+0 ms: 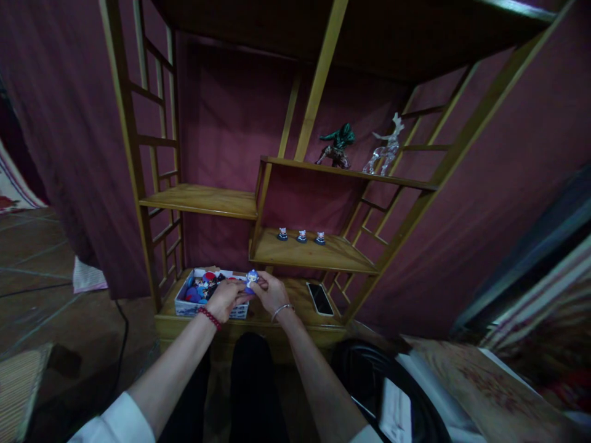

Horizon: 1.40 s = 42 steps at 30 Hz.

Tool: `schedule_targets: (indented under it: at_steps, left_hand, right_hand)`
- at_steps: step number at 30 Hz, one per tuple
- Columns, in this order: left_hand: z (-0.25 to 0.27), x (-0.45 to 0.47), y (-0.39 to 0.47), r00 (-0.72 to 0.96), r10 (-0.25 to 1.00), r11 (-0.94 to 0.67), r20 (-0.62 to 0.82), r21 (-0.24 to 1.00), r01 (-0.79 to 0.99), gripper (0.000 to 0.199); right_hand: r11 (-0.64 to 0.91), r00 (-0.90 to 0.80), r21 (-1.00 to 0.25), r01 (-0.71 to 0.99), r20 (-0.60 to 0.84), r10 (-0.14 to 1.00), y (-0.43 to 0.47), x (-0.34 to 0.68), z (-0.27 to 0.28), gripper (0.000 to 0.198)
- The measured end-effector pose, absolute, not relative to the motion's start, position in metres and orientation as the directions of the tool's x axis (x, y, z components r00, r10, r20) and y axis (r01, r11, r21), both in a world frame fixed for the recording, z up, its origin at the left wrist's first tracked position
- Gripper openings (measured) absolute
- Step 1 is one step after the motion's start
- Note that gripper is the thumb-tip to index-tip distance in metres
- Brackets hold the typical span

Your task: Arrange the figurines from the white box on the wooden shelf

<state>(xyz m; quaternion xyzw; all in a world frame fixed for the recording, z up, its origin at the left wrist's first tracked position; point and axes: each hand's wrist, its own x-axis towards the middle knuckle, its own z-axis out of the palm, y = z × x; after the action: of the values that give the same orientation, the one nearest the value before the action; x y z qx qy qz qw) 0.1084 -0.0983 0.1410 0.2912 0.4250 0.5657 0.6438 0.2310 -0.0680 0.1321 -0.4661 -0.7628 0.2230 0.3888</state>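
A small purple and white figurine [252, 280] is held up over the right end of a box [187, 307]. My left hand [227, 298] grips its left side, with the fingers closed against it. On its other side, my right hand [271, 291] pinches it between thumb and fingers. The box is white with a dark pattern and holds several colourful small toys [203, 286], partly hidden by my left hand. It rests on the lowest shelf board [290, 301] of a wooden display rack.
Three small figurines [301, 236] stand in a row on the middle shelf [314, 253]. Above them are a green-caped figure [339, 146] and a clear deer [386, 147]. A smartphone [320, 299] lies right of my hands. Wooden uprights [265, 203] divide the rack.
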Motion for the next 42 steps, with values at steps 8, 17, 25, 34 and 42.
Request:
schedule_targets:
  at_steps: [8,17,25,34,42]
  left_hand:
    - [0.161,0.128,-0.094,0.077,0.986,0.169,-0.151,0.867,-0.469,0.015]
    - [0.178,0.14,-0.075,0.135,0.982,0.178,-0.129,0.865,-0.469,0.015]
    - [0.194,0.156,-0.059,0.059,0.989,0.149,-0.137,0.875,-0.461,0.02]
    - [0.202,0.168,-0.033,0.044,0.988,0.154,-0.151,0.883,-0.444,0.021]
    - [0.199,0.181,-0.011,-0.074,0.992,0.07,-0.105,0.925,-0.375,0.019]
  right_hand:
    - [0.494,-0.241,-0.658,0.569,0.441,0.864,-0.066,0.255,0.153,0.023]
    - [0.493,-0.236,-0.671,0.554,0.441,0.866,-0.047,0.274,0.17,0.024]
    - [0.472,-0.194,-0.706,0.529,0.441,0.876,-0.022,0.288,0.181,0.027]
    - [0.455,-0.178,-0.753,0.475,0.424,0.888,0.007,0.302,0.186,0.028]
    - [0.457,-0.163,-0.759,0.465,0.434,0.886,0.032,0.307,0.183,0.027]
